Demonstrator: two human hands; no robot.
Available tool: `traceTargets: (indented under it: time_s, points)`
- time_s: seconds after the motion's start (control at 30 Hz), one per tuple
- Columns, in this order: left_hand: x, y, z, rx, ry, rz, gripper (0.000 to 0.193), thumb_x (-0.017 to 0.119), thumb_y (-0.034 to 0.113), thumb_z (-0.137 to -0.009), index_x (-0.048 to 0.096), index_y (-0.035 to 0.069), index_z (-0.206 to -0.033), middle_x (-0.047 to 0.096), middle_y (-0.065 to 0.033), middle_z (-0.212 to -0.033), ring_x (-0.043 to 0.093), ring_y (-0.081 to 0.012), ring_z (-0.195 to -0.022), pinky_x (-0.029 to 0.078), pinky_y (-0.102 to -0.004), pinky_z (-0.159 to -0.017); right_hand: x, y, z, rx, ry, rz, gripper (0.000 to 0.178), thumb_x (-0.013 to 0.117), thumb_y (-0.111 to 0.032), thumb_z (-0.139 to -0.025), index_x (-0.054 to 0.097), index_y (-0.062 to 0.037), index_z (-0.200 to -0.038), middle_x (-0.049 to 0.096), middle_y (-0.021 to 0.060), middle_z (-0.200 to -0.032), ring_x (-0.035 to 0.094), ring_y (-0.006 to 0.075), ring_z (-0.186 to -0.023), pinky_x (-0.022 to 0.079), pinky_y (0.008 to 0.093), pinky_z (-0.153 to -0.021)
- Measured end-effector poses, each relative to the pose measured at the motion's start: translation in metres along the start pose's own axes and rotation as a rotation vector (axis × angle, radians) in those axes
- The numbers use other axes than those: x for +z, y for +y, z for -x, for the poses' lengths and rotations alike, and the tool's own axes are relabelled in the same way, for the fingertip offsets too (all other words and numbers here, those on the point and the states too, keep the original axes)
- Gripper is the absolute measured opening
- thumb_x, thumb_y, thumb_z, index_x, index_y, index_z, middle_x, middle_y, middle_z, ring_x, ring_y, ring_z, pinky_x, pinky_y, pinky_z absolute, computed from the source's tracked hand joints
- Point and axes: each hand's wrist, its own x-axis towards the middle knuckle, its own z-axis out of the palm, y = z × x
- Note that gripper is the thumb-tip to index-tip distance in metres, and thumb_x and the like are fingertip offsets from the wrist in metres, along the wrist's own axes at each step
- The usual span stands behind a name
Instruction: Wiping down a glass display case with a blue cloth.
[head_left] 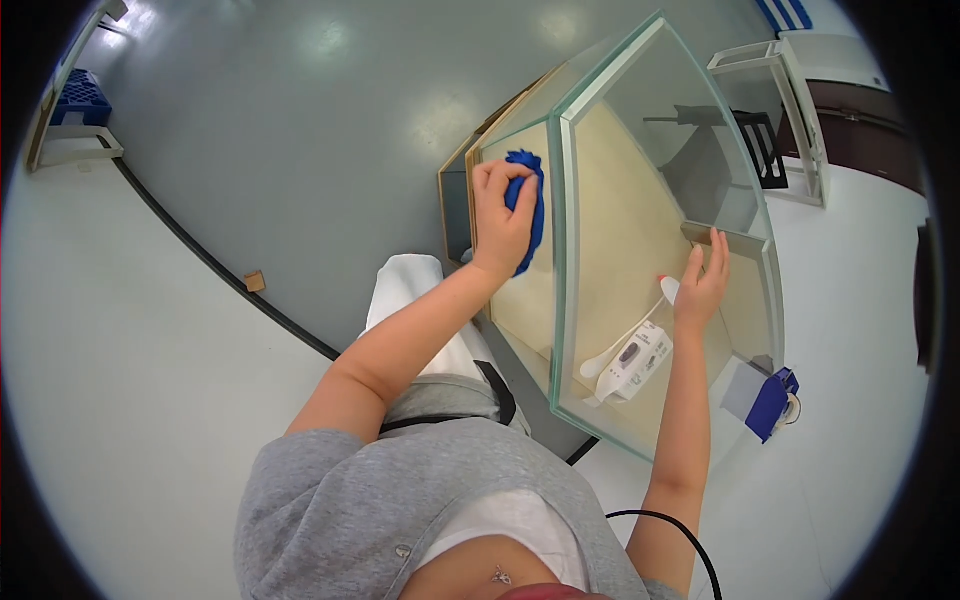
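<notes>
Glass is what both hands rest on: a clear rectangular glass tank with greenish edges (660, 130) is seen standing on a pale wooden table (530, 310), its long axis running from five o'clock toward twelve o'clock. A crumpled blue cloth (532, 205) is pressed flat against the tank's outer left wall under the left hand (503, 220), whose fingers are curled over it. The cloth lies at ten o'clock from the right hand (703, 285), so the left hand is plainly nearer. The right hand's fingers are held straight and close together, hooked over the tank's right rim. A white power strip (635, 360) is seen through the glass.
</notes>
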Motion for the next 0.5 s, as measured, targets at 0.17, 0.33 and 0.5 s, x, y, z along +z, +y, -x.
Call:
traceTargets:
  time_s: [0.17, 0.33, 0.5]
  points:
    - [0.004, -0.003, -0.015, -0.062, 0.040, 0.010, 0.011, 0.060, 0.009, -0.088, 0.058, 0.004, -0.097, 0.048, -0.0119, -0.100, 0.048, -0.0279, -0.097, 0.039, -0.0336, -0.089, 0.002, -0.002, -0.002, -0.021, 0.002, 0.002, 0.041, 0.048, -0.030, -0.097, 0.051, -0.0118, -0.134, 0.047, 0.0113, -0.141, 0.043, 0.0297, -0.129, 0.033, 0.0435, -0.106]
    - [-0.007, 0.007, 0.014, -0.068, -0.014, -0.003, 0.010, 0.061, 0.011, -0.088, 0.059, 0.004, -0.096, 0.048, -0.0115, -0.100, 0.050, -0.0269, -0.095, 0.040, -0.0327, -0.088, -0.003, -0.006, 0.001, -0.003, -0.007, 0.017, 0.040, 0.047, -0.028, -0.097, 0.051, -0.0102, -0.133, 0.047, 0.0126, -0.140, 0.043, 0.0303, -0.129, 0.033, 0.0421, -0.106]
    - [-0.007, 0.006, 0.004, -0.139, -0.078, 0.021, 0.011, 0.061, 0.012, -0.088, 0.059, 0.003, -0.094, 0.048, -0.0127, -0.097, 0.050, -0.0280, -0.094, 0.040, -0.0333, -0.087, -0.002, -0.001, 0.001, 0.000, -0.004, 0.020, 0.039, 0.047, -0.026, -0.098, 0.052, -0.0082, -0.132, 0.048, 0.0144, -0.139, 0.043, 0.0311, -0.130, 0.034, 0.0407, -0.107]
